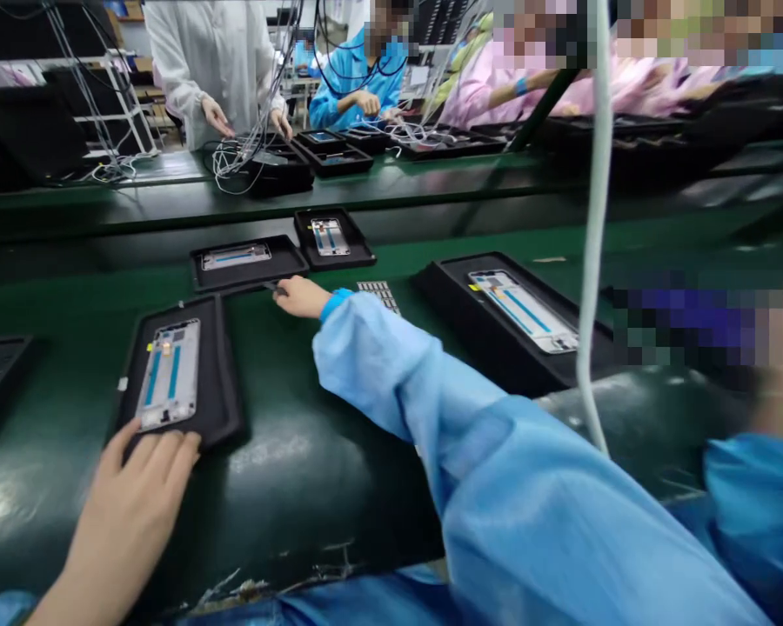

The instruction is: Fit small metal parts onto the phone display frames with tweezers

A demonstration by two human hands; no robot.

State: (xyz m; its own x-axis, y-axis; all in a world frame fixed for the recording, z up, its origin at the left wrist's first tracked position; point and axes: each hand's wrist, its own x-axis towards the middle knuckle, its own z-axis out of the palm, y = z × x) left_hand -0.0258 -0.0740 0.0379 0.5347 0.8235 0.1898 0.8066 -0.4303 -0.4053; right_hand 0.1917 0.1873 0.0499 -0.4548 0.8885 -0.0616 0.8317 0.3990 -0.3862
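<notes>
My left hand (137, 478) has its fingers curled over the near rim of a black tray (225, 374). In that tray lies a silvery phone frame (186, 374) with two blue strips and a small yellow tab. Reaching forward, my right hand (304, 297) is closed, palm down, on a small thin dark piece (272, 287) whose kind I cannot make out. It is close to the near rim of a farther black tray (293, 261), which holds another phone frame (235, 256) lying sideways. Whether the dark piece touches that tray, I cannot tell.
Another black tray (369, 255) with a phone frame stands at the back. To the right sits a deeper tray (444, 322) with a frame, behind a hanging white cable (593, 243). A sheet of small pieces (379, 296) lies beside my right sleeve. Co-workers stand across the bench.
</notes>
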